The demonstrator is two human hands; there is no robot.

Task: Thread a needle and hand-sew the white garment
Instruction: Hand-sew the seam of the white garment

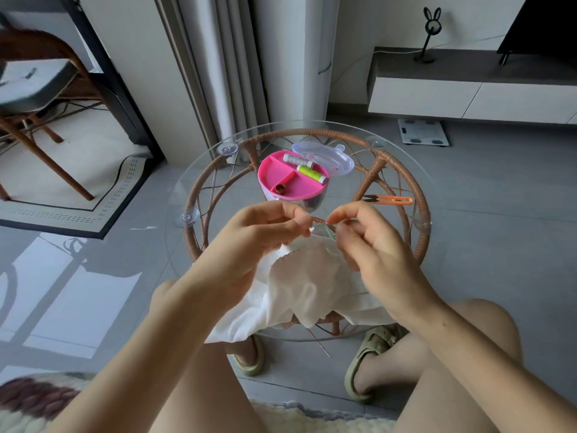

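Needle too small to discern at the fingers (334,219). Thread (324,229) faint. Garment (307,276) partly hidden behind left hand (259,237) and right hand (373,243).

No legible text — small mark (240,140) on glass tabletop (199,170) too blurred.

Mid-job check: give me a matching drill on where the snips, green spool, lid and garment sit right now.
1. snips
2. green spool
3. lid
4. garment

A. in the pink tray
B. draped over the near edge of the table
C. lying alone on the table's right side
D. just behind the tray

Pairs: 1-C, 2-A, 3-D, 4-B
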